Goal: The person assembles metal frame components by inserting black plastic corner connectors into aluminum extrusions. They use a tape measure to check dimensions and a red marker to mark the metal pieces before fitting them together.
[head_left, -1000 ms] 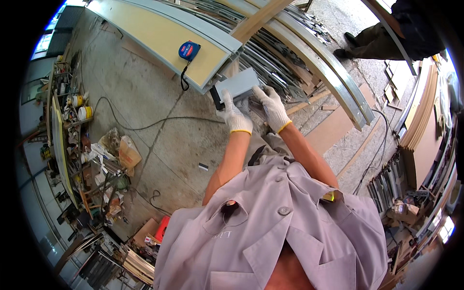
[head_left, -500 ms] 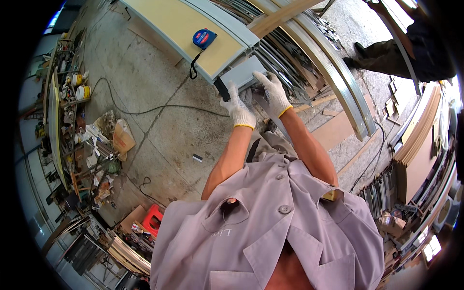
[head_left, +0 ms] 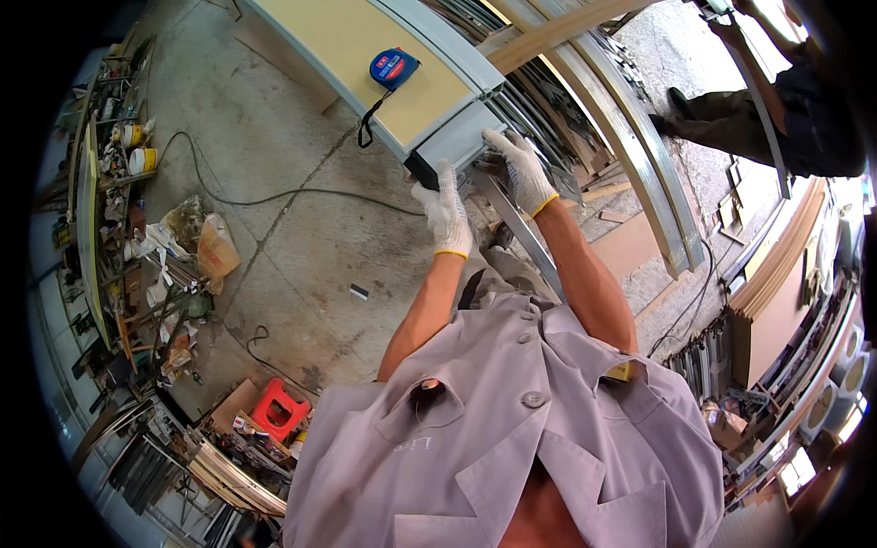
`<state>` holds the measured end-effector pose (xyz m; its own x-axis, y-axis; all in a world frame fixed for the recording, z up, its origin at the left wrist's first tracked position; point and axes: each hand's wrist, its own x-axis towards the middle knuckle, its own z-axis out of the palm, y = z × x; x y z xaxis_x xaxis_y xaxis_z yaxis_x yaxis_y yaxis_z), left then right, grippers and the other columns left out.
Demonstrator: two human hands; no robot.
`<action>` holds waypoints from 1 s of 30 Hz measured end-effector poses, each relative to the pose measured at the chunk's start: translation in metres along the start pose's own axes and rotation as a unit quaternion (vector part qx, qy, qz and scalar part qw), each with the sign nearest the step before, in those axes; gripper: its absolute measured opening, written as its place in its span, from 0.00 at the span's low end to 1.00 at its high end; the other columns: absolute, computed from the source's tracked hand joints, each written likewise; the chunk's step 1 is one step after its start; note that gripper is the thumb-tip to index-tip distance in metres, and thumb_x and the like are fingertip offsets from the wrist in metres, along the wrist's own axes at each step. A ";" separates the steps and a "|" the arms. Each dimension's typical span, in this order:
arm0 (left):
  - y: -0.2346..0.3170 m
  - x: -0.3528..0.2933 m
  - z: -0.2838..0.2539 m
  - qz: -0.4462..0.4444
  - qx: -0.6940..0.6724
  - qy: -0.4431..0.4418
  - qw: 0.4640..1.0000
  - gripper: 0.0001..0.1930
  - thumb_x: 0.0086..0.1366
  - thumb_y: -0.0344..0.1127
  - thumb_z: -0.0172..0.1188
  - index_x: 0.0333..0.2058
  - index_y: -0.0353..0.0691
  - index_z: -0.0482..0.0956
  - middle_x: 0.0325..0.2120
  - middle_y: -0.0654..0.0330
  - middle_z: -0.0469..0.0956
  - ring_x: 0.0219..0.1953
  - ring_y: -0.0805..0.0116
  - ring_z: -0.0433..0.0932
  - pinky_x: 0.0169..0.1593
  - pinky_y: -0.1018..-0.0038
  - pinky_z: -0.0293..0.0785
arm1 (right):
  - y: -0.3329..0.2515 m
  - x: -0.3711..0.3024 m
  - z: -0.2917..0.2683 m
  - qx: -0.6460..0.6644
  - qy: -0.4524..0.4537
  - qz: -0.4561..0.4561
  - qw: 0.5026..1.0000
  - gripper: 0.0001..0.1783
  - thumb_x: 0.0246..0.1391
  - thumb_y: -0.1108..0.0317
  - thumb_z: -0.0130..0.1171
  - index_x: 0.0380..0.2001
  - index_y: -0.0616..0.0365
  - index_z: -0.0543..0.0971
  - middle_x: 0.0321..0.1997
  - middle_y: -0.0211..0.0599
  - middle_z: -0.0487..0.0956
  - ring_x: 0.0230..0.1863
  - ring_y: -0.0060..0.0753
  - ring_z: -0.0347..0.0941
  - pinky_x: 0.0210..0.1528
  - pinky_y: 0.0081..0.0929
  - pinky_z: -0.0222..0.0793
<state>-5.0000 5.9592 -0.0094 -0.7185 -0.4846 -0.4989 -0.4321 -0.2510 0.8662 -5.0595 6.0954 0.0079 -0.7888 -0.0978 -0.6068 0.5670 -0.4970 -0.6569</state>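
Note:
A long panel (head_left: 338, 46) with a yellow face and grey edging reaches toward me from the top. Against its near end sits a short grey profile piece (head_left: 456, 137) with a black end (head_left: 421, 169). My left hand (head_left: 448, 215), in a white knit glove, grips the piece beside the black end, thumb on top. My right hand (head_left: 524, 173), gloved too, is closed round its other end, with fingertips at the upper corner. The undersides of both grips are hidden. On the yellow face lies a blue tape measure (head_left: 393, 68) with a black wrist strap (head_left: 369, 124).
Long metal profiles (head_left: 630, 137) and a wooden bar (head_left: 566, 32) lie to the right of the panel. A co-worker (head_left: 776, 114) stands at the upper right. A cable (head_left: 301, 192) crosses the concrete floor. Cluttered shelves (head_left: 119, 183) line the left; stacked boards (head_left: 776, 292) stand right.
The grey piece has come up against the panel's end and lies more in line with it. Both hands have moved with it. My view has shifted slightly.

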 end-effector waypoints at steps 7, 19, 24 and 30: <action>-0.004 0.001 0.001 0.009 0.009 0.009 1.000 0.42 0.70 0.60 0.64 0.64 0.28 0.61 0.60 0.46 0.69 0.59 0.60 0.69 0.66 0.65 0.64 | -0.007 -0.005 0.001 -0.036 -0.001 0.010 0.999 0.37 0.61 0.51 0.69 0.64 0.64 0.71 0.50 0.35 0.79 0.44 0.25 0.77 0.48 0.27 0.78; -0.009 0.012 -0.009 -0.002 -0.016 -0.013 1.000 0.38 0.72 0.53 0.65 0.63 0.26 0.61 0.58 0.46 0.71 0.62 0.63 0.71 0.68 0.66 0.63 | -0.003 0.001 -0.012 -0.136 -0.019 -0.010 0.990 0.48 0.59 0.46 0.69 0.69 0.72 0.67 0.56 0.40 0.77 0.53 0.26 0.75 0.57 0.25 0.73; -0.009 0.006 -0.019 0.062 0.052 -0.064 0.995 0.37 0.74 0.48 0.63 0.68 0.30 0.58 0.62 0.43 0.68 0.64 0.57 0.70 0.69 0.64 0.63 | 0.009 0.007 -0.018 -0.133 -0.001 -0.043 0.990 0.40 0.61 0.47 0.68 0.63 0.69 0.72 0.51 0.35 0.79 0.48 0.23 0.76 0.51 0.25 0.75; 0.009 0.005 -0.013 0.004 0.049 -0.046 0.998 0.43 0.72 0.52 0.65 0.73 0.33 0.54 0.66 0.43 0.62 0.65 0.54 0.67 0.69 0.62 0.62 | 0.008 0.006 -0.017 -0.131 -0.009 -0.029 0.991 0.43 0.60 0.47 0.69 0.66 0.70 0.70 0.52 0.37 0.79 0.49 0.23 0.76 0.52 0.24 0.74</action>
<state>-5.0008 5.9435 -0.0038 -0.7673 -0.4062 -0.4963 -0.4739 -0.1622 0.8655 -5.0550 6.1057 -0.0087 -0.8246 -0.0918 -0.5582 0.5609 -0.2607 -0.7858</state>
